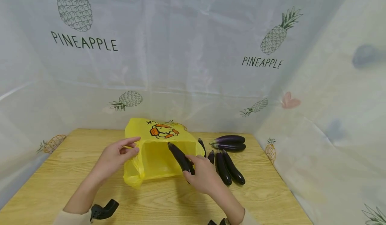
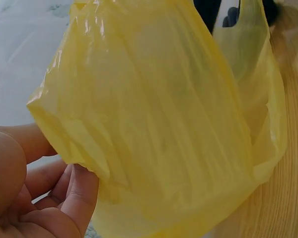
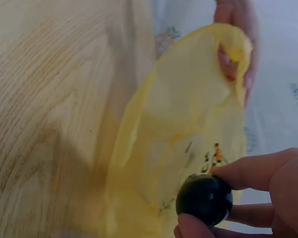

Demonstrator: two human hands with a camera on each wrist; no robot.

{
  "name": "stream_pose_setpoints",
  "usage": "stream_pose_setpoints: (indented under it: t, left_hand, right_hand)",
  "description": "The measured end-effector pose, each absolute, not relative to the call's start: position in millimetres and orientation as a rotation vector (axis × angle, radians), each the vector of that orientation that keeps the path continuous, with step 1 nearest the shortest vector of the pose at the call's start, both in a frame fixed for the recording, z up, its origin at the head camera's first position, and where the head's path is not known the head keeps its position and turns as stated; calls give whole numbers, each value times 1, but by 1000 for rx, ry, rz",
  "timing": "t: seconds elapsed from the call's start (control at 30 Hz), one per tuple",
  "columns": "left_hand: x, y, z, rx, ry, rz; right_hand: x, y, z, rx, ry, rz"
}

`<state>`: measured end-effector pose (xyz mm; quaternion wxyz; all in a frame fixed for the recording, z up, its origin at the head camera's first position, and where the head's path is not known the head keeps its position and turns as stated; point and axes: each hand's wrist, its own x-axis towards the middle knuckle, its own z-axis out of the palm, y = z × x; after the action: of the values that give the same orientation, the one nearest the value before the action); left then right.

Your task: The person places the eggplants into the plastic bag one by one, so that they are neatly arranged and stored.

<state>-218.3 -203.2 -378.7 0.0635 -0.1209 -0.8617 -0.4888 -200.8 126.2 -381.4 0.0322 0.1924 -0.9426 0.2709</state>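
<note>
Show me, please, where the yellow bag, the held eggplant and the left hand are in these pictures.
yellow bag (image 1: 155,161): head view, on its inner back wall.
eggplant (image 3: 204,199): right wrist view, on its rounded end.
left hand (image 1: 116,156): head view, on the back of the hand.

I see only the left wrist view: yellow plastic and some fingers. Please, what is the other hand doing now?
Observer: The right hand holds one eggplant, its tip pointing into the mouth of the yellow bag.
Operator: Is the bag open enough?
Observer: Yes. The left hand pinches the bag's left edge, and the mouth gapes toward the person.
Operator: Are more eggplants outside?
Observer: Several lie on the wooden table right of the bag: a pair farther back and others beside the right hand.
</note>
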Motion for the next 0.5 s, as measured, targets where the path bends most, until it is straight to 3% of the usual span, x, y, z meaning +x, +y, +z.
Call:
stream_pose_setpoints:
  t: [0.5]
  left_hand:
    - [-217, -196, -381, -407, -2548, -1526]
  right_hand:
    - [-256, 92, -428, 351, -2861, 802]
